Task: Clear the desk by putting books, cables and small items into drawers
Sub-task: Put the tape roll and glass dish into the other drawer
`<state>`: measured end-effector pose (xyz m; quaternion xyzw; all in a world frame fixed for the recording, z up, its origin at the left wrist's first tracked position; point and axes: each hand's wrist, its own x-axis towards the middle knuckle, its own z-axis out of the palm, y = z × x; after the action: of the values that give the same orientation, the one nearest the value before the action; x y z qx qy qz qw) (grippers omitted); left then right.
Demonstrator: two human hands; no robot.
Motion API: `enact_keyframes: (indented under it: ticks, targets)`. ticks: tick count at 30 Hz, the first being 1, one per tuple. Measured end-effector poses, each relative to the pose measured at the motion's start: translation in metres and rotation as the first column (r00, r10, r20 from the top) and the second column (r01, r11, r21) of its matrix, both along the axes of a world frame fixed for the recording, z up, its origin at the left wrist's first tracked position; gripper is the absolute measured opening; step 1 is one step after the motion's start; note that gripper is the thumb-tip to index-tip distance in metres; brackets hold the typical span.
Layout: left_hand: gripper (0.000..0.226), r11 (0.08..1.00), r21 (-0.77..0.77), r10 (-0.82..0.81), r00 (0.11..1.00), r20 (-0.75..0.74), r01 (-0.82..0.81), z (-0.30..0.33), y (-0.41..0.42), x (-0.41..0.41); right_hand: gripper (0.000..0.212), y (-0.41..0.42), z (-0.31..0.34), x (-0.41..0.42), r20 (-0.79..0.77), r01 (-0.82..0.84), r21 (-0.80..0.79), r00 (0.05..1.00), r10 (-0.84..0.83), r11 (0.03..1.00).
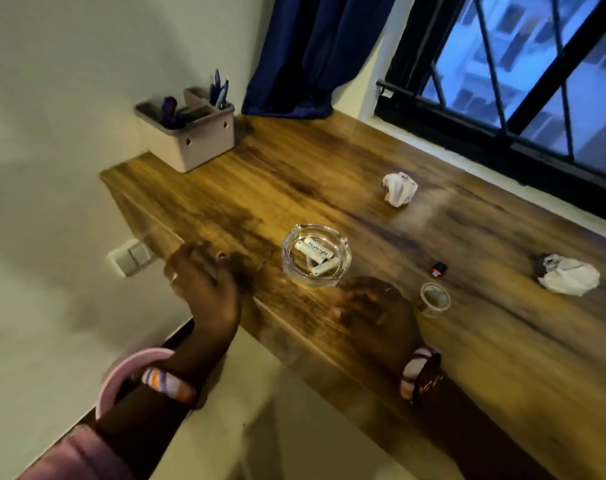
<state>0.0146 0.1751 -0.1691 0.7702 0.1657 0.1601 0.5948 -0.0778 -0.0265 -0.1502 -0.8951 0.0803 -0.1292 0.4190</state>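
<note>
A glass ashtray (316, 255) with white batteries (317, 252) in it sits near the front edge of the wooden desk (294, 174). My left hand (202, 275) is blurred at the desk's front left edge, fingers spread, holding nothing I can make out. Just right of the ashtray my right hand (377, 306) rests on the desk top, fingers bent and blurred, with nothing visible in it. A small clear cup (434, 299) stands beside my right hand. A tiny dark cap (439, 268) lies behind the cup.
Two crumpled paper balls lie on the desk, one at the middle (399, 188) and one at the right (568, 278). A grey organiser (190, 136) with pens stands at the back left corner. Behind are a blue curtain (315, 53) and a barred window (537, 81). A wall switch (131, 258) sits left of the desk.
</note>
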Motion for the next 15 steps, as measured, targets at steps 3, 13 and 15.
enact_keyframes:
  ticks: [3, 13, 15]
  targets:
    - [0.05, 0.933, -0.356, -0.113, 0.894, -0.433, -0.055, -0.041, 0.005, -0.024, 0.017, 0.001, 0.0, 0.001, -0.043, 0.044, -0.016, 0.998, -0.045, 0.999]
    - [0.069, 0.477, -0.869, -0.62, 0.65, -0.44, -0.132, -0.099, -0.05, -0.07, 0.029, 0.016, 0.003, -0.01, -0.035, 0.018, -0.157, 0.999, -0.024, 0.987]
    - [0.065, 0.516, -0.852, -0.626, 0.64, -0.446, -0.089, -0.098, -0.048, -0.072, 0.05, 0.026, 0.003, -0.032, -0.064, -0.017, -0.192, 0.998, 0.005, 0.981]
